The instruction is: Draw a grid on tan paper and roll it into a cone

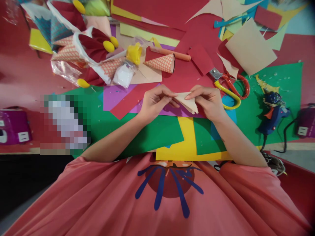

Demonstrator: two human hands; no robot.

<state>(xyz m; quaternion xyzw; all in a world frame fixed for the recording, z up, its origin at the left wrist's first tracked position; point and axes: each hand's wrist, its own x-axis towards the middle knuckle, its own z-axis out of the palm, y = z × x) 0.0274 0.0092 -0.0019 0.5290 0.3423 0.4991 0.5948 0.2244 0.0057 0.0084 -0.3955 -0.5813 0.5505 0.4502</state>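
A small cream piece (188, 101) with a jagged lower edge hangs between my two hands, above the purple and green sheets. My left hand (157, 101) pinches its narrow left end between thumb and fingers. On its right side, my right hand (206, 100) grips the upper edge with the thumb and fingers closed on it. Just right of my right hand lie scissors (227, 88) with red and yellow handles. A checkered paper cone (162, 63) rests beyond my hands, beside an orange rolled tube (180, 55).
A blue glue gun (272, 113) with a dark cord lies at the right. Wrapped cone shapes with dark red material (91, 47) pile up at the upper left. A cream sheet (251, 47) and paper scraps cover the far side. Green sheets (147, 132) lie nearer.
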